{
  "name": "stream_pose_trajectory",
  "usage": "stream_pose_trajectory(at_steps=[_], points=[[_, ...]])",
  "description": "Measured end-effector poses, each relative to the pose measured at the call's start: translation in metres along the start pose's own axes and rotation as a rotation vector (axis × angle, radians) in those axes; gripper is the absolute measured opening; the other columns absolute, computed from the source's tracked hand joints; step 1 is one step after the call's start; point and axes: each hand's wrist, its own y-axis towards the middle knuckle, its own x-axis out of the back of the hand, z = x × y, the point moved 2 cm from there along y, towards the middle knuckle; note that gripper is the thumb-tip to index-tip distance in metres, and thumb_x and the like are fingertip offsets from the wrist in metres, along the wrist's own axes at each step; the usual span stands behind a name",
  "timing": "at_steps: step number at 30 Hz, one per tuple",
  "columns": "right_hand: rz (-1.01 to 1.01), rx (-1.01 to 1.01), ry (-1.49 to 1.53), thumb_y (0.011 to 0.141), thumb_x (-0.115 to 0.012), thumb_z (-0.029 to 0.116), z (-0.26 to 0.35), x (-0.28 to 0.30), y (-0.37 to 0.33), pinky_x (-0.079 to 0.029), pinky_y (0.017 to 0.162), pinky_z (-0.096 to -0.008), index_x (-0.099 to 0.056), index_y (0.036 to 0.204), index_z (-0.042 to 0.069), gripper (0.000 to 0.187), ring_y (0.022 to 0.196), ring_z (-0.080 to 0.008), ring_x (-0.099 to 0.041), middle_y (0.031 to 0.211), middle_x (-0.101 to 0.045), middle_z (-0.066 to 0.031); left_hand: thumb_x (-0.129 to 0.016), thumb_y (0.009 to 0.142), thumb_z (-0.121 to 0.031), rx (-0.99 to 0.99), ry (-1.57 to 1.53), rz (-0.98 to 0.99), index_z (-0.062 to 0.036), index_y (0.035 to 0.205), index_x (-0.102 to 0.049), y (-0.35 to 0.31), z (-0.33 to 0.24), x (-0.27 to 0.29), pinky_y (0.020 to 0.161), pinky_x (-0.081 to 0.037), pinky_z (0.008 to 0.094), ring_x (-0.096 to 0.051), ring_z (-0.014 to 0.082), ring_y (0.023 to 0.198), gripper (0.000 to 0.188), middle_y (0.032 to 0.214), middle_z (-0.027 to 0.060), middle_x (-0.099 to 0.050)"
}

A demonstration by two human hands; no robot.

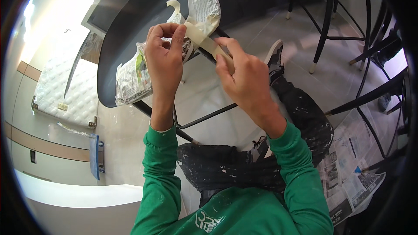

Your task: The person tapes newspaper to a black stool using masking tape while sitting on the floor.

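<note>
A strip of cream masking tape [201, 38] stretches between my two hands. My left hand [167, 54] pinches its upper end between thumb and fingertips. The lower end is gripped by my right hand [246, 69], thumb against fingers. Just beyond them is a black chair seat [115, 45] on thin dark legs. Crumpled newspaper [135, 78] hangs on the seat's near side, partly hidden behind my left wrist. Another newspaper sheet [200, 0] stands up past my fingers, with a curled tape end [173, 5] beside it.
Black stools [328, 30] stand at the upper right, their legs reaching toward my right side. Newspaper sheets [348, 182] lie on the floor at lower right. A plastic-wrapped mattress [69, 80] and a blue trolley [94, 156] are on the left, beyond a white ledge [78, 196].
</note>
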Motion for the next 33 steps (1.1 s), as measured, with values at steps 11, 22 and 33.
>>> stream_pose_trajectory(at_steps=[11, 22, 33], points=[[-0.101, 0.076, -0.070, 0.091, -0.069, 0.014, -0.007, -0.016, 0.025, -0.057, 0.064, -0.0464, -0.065, 0.102, 0.007, 0.014, 0.071, -0.0371, -0.071, 0.086, -0.069, -0.0123, -0.081, 0.090, -0.018, -0.259, 0.409, -0.067, -0.0058, 0.130, -0.066, 0.002, -0.017, 0.000, 0.094, -0.048, 0.0405, -0.057, 0.0265, 0.106, 0.044, 0.108, 0.0105, -0.064], [-0.304, 0.125, 0.166, 0.079, -0.081, 0.006, -0.023, -0.028, 0.026, -0.054, 0.069, -0.0395, -0.071, 0.085, 0.005, 0.011, 0.083, -0.0262, -0.064, 0.085, -0.059, -0.0061, -0.083, 0.086, -0.011, -0.594, 0.440, 0.035, -0.0061, 0.117, -0.077, -0.023, -0.011, -0.019, 0.083, -0.056, 0.0390, -0.069, 0.0283, 0.099, 0.033, 0.115, 0.0078, -0.073], [-0.561, 0.411, 0.125, 0.075, -0.088, 0.000, -0.029, -0.045, 0.025, -0.046, 0.055, -0.0323, -0.077, 0.085, 0.002, 0.015, 0.064, -0.0181, -0.057, 0.075, -0.055, -0.0038, -0.082, 0.086, -0.009, -0.698, 0.468, -0.102, -0.0086, 0.107, -0.081, -0.025, -0.004, -0.026, 0.076, -0.057, 0.0357, -0.072, 0.0236, 0.088, 0.021, 0.103, 0.0036, -0.076]])
